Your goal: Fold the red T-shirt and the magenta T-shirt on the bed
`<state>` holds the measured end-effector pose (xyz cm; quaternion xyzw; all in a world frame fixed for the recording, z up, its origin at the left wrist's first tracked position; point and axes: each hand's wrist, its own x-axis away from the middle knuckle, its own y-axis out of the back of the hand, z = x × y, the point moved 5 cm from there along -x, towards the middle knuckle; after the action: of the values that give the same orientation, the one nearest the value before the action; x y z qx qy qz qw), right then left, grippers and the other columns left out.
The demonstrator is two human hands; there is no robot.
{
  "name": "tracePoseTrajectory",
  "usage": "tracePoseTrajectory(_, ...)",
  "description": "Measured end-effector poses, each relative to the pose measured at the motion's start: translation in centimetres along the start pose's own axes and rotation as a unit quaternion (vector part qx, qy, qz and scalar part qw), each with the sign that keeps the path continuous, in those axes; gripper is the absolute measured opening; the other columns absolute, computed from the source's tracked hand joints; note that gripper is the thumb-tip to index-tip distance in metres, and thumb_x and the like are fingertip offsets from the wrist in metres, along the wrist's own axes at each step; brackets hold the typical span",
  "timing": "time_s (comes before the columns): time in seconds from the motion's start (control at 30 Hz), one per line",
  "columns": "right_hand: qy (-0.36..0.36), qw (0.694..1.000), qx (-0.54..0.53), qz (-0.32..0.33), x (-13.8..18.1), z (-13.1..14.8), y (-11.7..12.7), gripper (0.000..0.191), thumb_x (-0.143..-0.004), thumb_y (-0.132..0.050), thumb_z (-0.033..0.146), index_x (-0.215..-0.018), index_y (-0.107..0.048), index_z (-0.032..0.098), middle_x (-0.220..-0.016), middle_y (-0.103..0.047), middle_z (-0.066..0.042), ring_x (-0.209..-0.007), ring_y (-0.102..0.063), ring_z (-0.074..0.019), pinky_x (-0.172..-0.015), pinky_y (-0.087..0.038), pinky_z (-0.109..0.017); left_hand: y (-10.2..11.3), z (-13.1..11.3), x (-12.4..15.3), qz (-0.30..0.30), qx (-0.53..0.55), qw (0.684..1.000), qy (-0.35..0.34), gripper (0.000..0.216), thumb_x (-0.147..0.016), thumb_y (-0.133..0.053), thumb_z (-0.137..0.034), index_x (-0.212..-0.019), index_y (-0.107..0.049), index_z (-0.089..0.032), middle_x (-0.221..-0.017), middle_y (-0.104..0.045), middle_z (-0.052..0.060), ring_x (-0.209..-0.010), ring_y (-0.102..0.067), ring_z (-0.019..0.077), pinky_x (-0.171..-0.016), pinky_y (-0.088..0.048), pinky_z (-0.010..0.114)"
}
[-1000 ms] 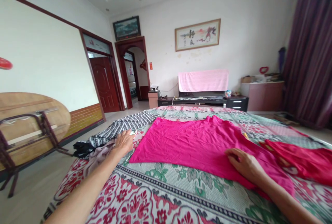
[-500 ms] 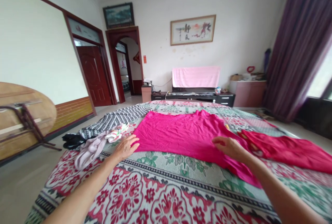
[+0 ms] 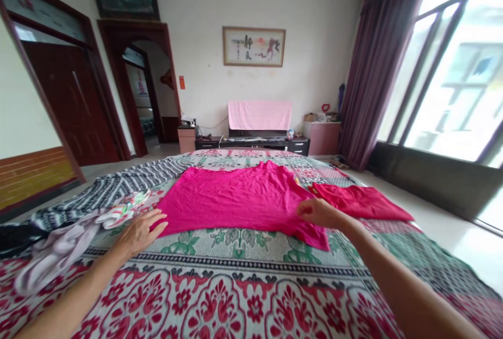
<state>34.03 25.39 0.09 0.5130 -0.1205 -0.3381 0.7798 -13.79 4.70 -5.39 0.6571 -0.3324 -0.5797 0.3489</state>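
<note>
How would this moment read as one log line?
left hand: at pink garment's near left corner | right hand: at its right side | garment: spread, wrinkled | beneath: patterned cover | right: red cloth

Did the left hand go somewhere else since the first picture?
Yes. Judged against the dark bedcover border, the left hand has moved back toward the person, leaving the colourful cloth in plain view.

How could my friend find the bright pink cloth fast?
Look at the big flowered cover. Across its middle, between the left hand and right hand, lies the pink cloth. It is bright pink and spread wide, unlike the black-and-white cloth to its left and red cloth to its right.
</note>
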Motion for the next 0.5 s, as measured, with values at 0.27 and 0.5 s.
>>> tracePoseTrajectory(0.27,0.001,0.994,0.023,0.108,2.4,2.0,-1.4,0.032,-0.062,-0.072,0.038,-0.088,-0.066,0.019,-0.078,-0.060,0.001,-0.067,-0.051,-0.0111,-0.058,-0.039,-0.021,-0.7,1.3,0.0,-0.004,0.011,1.000,0.015,0.050,-0.078,-0.042,-0.061,-0.094,-0.071,-0.023,-0.113,-0.067,0.008,-0.106,-0.061,0.0242,-0.100,-0.043,0.035)
tracePoseTrajectory(0.5,0.001,0.991,0.021,0.132,2.8,1.6,-0.6,0.049,-0.056,-0.071,0.022,-0.104,-0.065,0.025,-0.097,-0.064,-0.001,-0.079,-0.057,-0.0137,-0.068,-0.045,-0.023,-0.2,1.8,0.4,0.009,0.080,0.996,0.033,0.049,-0.069,-0.051,-0.066,-0.087,-0.072,-0.026,-0.113,-0.067,0.006,-0.104,-0.062,0.0240,-0.097,-0.045,0.035)
